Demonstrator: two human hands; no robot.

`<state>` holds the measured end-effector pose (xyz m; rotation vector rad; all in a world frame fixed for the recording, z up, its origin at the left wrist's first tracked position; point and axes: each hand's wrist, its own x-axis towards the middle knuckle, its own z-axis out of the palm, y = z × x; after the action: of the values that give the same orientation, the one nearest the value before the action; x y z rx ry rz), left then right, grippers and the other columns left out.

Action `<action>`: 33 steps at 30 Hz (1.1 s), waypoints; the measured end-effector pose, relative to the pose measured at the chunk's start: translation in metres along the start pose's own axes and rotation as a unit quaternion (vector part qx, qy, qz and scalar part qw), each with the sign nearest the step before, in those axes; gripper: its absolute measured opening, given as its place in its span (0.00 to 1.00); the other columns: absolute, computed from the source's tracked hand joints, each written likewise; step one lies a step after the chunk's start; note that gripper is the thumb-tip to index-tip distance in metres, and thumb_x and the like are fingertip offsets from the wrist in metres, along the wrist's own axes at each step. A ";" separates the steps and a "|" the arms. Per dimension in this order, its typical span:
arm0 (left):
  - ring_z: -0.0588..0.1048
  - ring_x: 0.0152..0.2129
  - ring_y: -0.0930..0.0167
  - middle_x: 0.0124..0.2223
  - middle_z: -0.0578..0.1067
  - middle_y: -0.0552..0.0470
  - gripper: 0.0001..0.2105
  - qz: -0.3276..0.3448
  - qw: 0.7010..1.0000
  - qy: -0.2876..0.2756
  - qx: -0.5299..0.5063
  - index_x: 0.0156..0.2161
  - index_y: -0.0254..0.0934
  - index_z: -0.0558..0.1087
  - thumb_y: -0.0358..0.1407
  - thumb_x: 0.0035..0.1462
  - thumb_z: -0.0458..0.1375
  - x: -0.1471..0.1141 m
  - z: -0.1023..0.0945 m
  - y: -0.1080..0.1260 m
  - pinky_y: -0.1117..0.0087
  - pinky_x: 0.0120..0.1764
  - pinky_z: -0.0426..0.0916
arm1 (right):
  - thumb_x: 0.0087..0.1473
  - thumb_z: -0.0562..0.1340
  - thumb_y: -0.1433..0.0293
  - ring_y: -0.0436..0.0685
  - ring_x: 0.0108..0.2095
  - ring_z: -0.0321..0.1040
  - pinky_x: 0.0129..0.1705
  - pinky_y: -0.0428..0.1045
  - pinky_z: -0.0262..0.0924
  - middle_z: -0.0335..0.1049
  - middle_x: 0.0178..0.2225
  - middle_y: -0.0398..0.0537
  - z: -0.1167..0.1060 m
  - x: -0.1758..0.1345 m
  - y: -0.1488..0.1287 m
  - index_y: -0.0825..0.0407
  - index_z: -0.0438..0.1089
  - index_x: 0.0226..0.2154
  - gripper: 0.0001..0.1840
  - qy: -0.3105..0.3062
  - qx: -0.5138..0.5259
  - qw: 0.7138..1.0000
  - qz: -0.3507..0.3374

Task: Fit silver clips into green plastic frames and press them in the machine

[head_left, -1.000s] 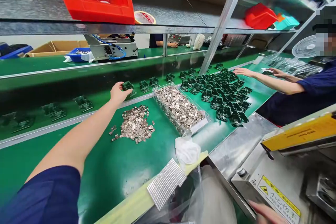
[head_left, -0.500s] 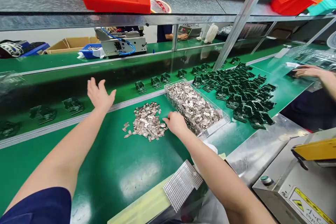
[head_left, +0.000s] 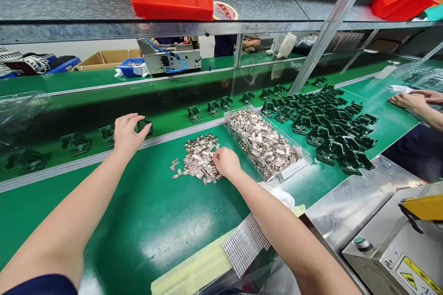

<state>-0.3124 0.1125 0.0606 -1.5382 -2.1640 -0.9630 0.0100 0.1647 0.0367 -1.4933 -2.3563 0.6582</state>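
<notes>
My left hand (head_left: 128,134) reaches over the belt behind the metal strip, its thumb and fingers closed around a small dark green part (head_left: 143,125). More dark parts of this kind stand along the belt, such as one part (head_left: 194,114) to the right. At the right edge of a loose pile of small silvery metal pieces (head_left: 200,159), my right hand (head_left: 227,162) is pinched on a small metal piece, mostly covered by the fingertips. Just beyond that hand is a clear plastic box (head_left: 294,166) full of the same pieces.
A large heap of dark green parts (head_left: 332,124) covers the bench at right, with a co-worker's hands (head_left: 411,100) beyond. A sheet of small metal blocks (head_left: 244,246) lies near my right forearm. Overhead, a shelf holds a red bin (head_left: 173,4). A machine (head_left: 380,244) stands lower right.
My left hand was spread above the belt and has closed around a dark part. My right fingertips have moved onto the pile's edge. The view has shifted slightly left.
</notes>
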 end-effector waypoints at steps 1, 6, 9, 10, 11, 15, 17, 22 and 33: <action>0.66 0.55 0.61 0.54 0.72 0.49 0.15 0.025 0.999 0.018 -0.011 0.46 0.39 0.72 0.45 0.58 0.57 -0.017 -0.013 0.012 0.57 0.60 0.58 | 0.56 0.63 0.74 0.57 0.35 0.72 0.34 0.47 0.60 0.74 0.37 0.52 -0.002 -0.003 0.002 0.53 0.74 0.28 0.06 0.004 0.017 1.000 -0.004; 0.75 0.44 0.61 0.45 0.76 0.48 0.13 0.164 0.983 -0.033 -0.081 0.45 0.43 0.72 0.41 0.54 0.63 -0.126 -0.052 0.070 0.57 0.50 0.69 | 0.56 0.60 0.72 0.52 0.25 0.70 0.27 0.44 0.59 0.73 0.24 0.42 -0.008 -0.029 0.019 0.53 0.73 0.31 0.05 0.002 0.113 0.993 -0.012; 0.75 0.43 0.60 0.45 0.77 0.47 0.17 0.190 0.975 -0.065 -0.098 0.47 0.44 0.71 0.40 0.52 0.65 -0.169 -0.053 0.084 0.56 0.47 0.70 | 0.56 0.59 0.74 0.51 0.26 0.72 0.28 0.43 0.62 0.74 0.26 0.42 -0.008 -0.046 0.026 0.54 0.73 0.40 0.09 -0.004 0.144 0.989 -0.021; 0.75 0.45 0.58 0.48 0.76 0.45 0.21 0.187 0.975 -0.074 -0.100 0.49 0.44 0.69 0.41 0.51 0.66 -0.177 -0.053 0.085 0.55 0.49 0.70 | 0.57 0.58 0.75 0.51 0.27 0.72 0.29 0.43 0.62 0.75 0.27 0.41 -0.008 -0.051 0.027 0.54 0.72 0.44 0.13 -0.006 0.147 0.989 -0.024; 0.73 0.48 0.57 0.51 0.74 0.44 0.25 0.176 0.975 -0.084 -0.102 0.53 0.44 0.67 0.43 0.50 0.66 -0.183 -0.053 0.085 0.53 0.51 0.69 | 0.57 0.57 0.75 0.51 0.27 0.72 0.30 0.44 0.63 0.75 0.28 0.41 -0.008 -0.055 0.028 0.53 0.71 0.48 0.16 -0.007 0.147 0.989 -0.027; 0.62 0.61 0.50 0.66 0.58 0.37 0.48 0.060 0.979 -0.156 -0.116 0.66 0.45 0.49 0.50 0.44 0.67 -0.197 -0.061 0.072 0.46 0.57 0.64 | 0.59 0.56 0.77 0.53 0.31 0.73 0.37 0.46 0.64 0.76 0.31 0.45 -0.012 -0.069 0.028 0.52 0.74 0.46 0.17 -0.009 0.122 0.992 -0.035; 0.62 0.62 0.50 0.67 0.58 0.36 0.53 -0.004 0.973 -0.200 -0.118 0.68 0.45 0.40 0.51 0.44 0.67 -0.203 -0.065 0.065 0.46 0.56 0.64 | 0.58 0.57 0.78 0.57 0.37 0.73 0.42 0.48 0.63 0.76 0.35 0.49 -0.012 -0.073 0.026 0.53 0.77 0.40 0.14 -0.006 0.101 0.994 -0.035; 0.73 0.53 0.53 0.55 0.73 0.40 0.47 -0.058 0.960 -0.255 -0.103 0.67 0.44 0.44 0.48 0.48 0.64 -0.209 -0.064 0.060 0.49 0.51 0.70 | 0.57 0.59 0.79 0.60 0.40 0.72 0.45 0.50 0.60 0.74 0.36 0.54 -0.009 -0.079 0.023 0.53 0.75 0.32 0.09 -0.001 0.069 0.998 -0.014; 0.78 0.40 0.66 0.49 0.70 0.49 0.26 -0.205 0.818 -0.214 -0.493 0.45 0.42 0.63 0.40 0.42 0.69 -0.195 -0.044 0.150 0.63 0.42 0.78 | 0.60 0.55 0.62 0.53 0.23 0.72 0.25 0.47 0.68 0.72 0.26 0.46 -0.020 -0.134 0.038 0.54 0.70 0.38 0.14 0.013 0.342 0.939 0.028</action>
<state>-0.1072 -0.0261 0.0268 -1.8206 -2.4981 -2.3662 0.1065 0.0618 0.0363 -1.2259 -1.7721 1.2918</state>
